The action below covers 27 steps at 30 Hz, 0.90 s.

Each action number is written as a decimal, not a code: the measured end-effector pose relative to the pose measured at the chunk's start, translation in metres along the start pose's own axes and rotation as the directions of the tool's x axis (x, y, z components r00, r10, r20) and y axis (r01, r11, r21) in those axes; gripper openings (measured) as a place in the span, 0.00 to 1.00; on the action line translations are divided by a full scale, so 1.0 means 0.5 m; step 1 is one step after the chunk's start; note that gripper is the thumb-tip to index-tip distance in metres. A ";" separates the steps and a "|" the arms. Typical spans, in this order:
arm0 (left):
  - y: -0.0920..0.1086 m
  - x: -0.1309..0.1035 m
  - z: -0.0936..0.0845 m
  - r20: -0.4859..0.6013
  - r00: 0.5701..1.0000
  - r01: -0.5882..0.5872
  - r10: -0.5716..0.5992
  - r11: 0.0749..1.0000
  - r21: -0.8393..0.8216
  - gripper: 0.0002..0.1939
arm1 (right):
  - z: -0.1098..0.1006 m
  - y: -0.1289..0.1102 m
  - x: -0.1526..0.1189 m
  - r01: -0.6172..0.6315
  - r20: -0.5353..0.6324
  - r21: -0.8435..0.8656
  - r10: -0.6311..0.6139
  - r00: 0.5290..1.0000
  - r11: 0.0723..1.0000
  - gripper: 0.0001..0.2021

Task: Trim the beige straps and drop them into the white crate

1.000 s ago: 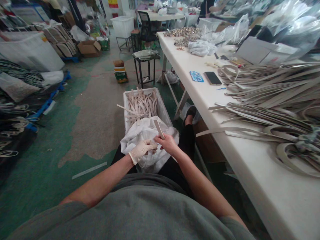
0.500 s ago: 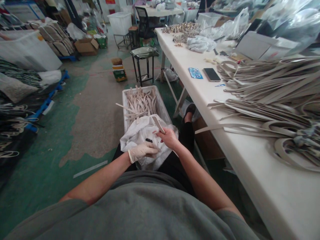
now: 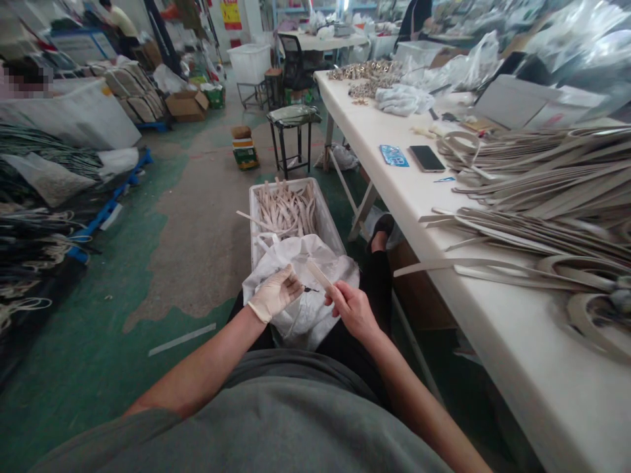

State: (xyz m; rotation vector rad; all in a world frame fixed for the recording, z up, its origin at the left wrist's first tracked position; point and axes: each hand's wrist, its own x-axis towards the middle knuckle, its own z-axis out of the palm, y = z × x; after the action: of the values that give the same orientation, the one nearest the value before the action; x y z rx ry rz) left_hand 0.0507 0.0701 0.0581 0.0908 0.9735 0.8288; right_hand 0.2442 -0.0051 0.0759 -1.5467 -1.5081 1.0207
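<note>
My right hand (image 3: pixel 352 310), bare, is closed around one end of a short beige strap (image 3: pixel 320 273), whose free end points up and to the left. My left hand (image 3: pixel 277 294), in a pale glove, is just left of the strap, palm turned up, fingers loosely curled and thumb apart. I make out nothing in it. A small dark patch (image 3: pixel 310 290) shows by its fingertips; I cannot tell what it is. Under both hands a crumpled white bag (image 3: pixel 325 328) covers my lap. Beyond it, a white bin (image 3: pixel 331 220) holds many similar straps (image 3: pixel 290 207).
The white table (image 3: pixel 394 190) on my right carries long beige strips (image 3: pixel 542 171), a phone (image 3: pixel 426 158) and a blue packet (image 3: pixel 393 156). Ahead stands a black-legged stool (image 3: pixel 294 118). Blue pallets (image 3: pixel 111 207) with bundled cords line the left. Other people are farther back.
My left hand has turned palm up and drawn a little away from my right hand. The right hand still grips the strap, now slightly lower and farther right. The whole view has shifted a little.
</note>
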 end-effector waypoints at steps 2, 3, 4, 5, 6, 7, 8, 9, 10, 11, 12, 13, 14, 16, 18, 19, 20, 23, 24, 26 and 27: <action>0.002 -0.002 0.008 -0.028 1.000 -0.011 0.010 0.999 -0.051 0.12 | 0.010 -0.004 -0.025 0.048 -0.020 -0.123 -0.051 0.999 0.991 0.18; 0.002 -0.003 0.011 -0.043 0.999 -0.020 0.018 0.998 -0.063 0.12 | 0.015 -0.006 -0.034 0.080 -0.036 -0.183 -0.088 0.995 0.980 0.18; 0.000 -0.005 0.014 -0.056 0.998 -0.033 0.029 0.997 -0.070 0.12 | 0.021 -0.008 -0.040 0.111 -0.053 -0.241 -0.128 0.990 0.964 0.18; -0.002 -0.006 0.017 -0.065 0.997 -0.045 0.040 0.996 -0.076 0.12 | 0.026 -0.010 -0.043 0.137 -0.071 -0.295 -0.164 0.984 0.946 0.18; -0.004 -0.007 0.019 -0.067 0.997 -0.055 0.050 0.995 -0.079 0.12 | 0.030 -0.010 -0.043 0.153 -0.088 -0.340 -0.194 0.977 0.928 0.18; -0.005 -0.009 0.021 -0.064 0.996 -0.061 0.056 0.995 -0.080 0.11 | 0.034 -0.011 -0.042 0.164 -0.099 -0.381 -0.217 0.971 0.910 0.18; -0.006 -0.011 0.024 -0.061 0.996 -0.067 0.062 0.995 -0.080 0.11 | 0.037 -0.010 -0.039 0.171 -0.105 -0.418 -0.235 0.966 0.892 0.18; -0.007 -0.013 0.026 -0.057 0.996 -0.072 0.067 0.994 -0.078 0.11 | 0.040 -0.009 -0.036 0.176 -0.106 -0.451 -0.248 0.963 0.875 0.18; -0.006 -0.015 0.027 -0.054 0.996 -0.077 0.073 0.994 -0.077 0.11 | 0.043 -0.008 -0.033 0.179 -0.104 -0.479 -0.258 0.960 0.859 0.17; -0.005 -0.017 0.029 -0.053 0.996 -0.082 0.078 0.994 -0.075 0.10 | 0.045 -0.007 -0.030 0.181 -0.101 -0.504 -0.266 0.959 0.845 0.17; -0.005 -0.019 0.029 -0.052 0.995 -0.088 0.084 0.993 -0.074 0.10 | 0.048 -0.005 -0.028 0.181 -0.099 -0.526 -0.271 0.958 0.831 0.17; -0.005 -0.021 0.029 -0.050 0.995 -0.093 0.090 0.993 -0.072 0.10 | 0.051 -0.004 -0.026 0.179 -0.094 -0.544 -0.271 0.958 0.820 0.17; -0.008 -0.022 0.027 -0.043 0.994 -0.098 0.095 0.993 -0.067 0.09 | 0.055 -0.003 -0.023 0.171 -0.089 -0.561 -0.264 0.960 0.810 0.17; -0.019 -0.022 0.019 -0.024 0.994 -0.112 0.111 0.993 -0.048 0.07 | 0.065 -0.007 -0.016 0.144 -0.070 -0.587 -0.227 0.971 0.797 0.17; -0.037 -0.021 0.006 0.013 0.992 -0.122 0.123 0.992 -0.010 0.07 | 0.075 -0.016 -0.002 0.107 -0.038 -0.604 -0.163 0.986 0.790 0.17; -0.045 -0.020 -0.001 0.033 0.991 -0.127 0.126 0.992 0.012 0.09 | 0.079 -0.024 0.006 0.092 -0.014 -0.607 -0.126 0.992 0.789 0.17; -0.050 -0.019 -0.009 0.047 0.990 -0.132 0.130 0.991 0.031 0.10 | 0.081 -0.032 0.015 0.081 0.013 -0.604 -0.092 0.996 0.793 0.17; -0.027 -0.019 -0.031 0.044 0.980 -0.195 0.193 0.980 0.047 0.11 | 0.072 -0.060 0.032 0.107 0.138 -0.488 -0.044 0.989 0.867 0.11; -0.006 -0.021 -0.038 0.023 0.971 -0.239 0.238 0.971 0.030 0.10 | 0.065 -0.069 0.035 0.121 0.182 -0.407 -0.050 0.982 0.905 0.11; 0.042 -0.033 -0.054 -0.026 0.942 -0.335 0.335 0.942 -0.020 0.08 | 0.053 -0.085 0.038 0.139 0.244 -0.239 -0.079 0.966 0.961 0.16; 0.063 -0.043 -0.063 -0.051 0.928 -0.372 0.370 0.927 -0.043 0.07 | 0.051 -0.093 0.040 0.149 0.263 -0.185 -0.097 0.960 0.971 0.18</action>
State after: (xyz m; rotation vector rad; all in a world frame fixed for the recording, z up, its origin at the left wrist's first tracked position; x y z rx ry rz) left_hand 0.0022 0.0689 0.0677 0.2186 0.9876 1.2085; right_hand 0.2014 0.0161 0.1067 -1.4784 -1.9130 1.0473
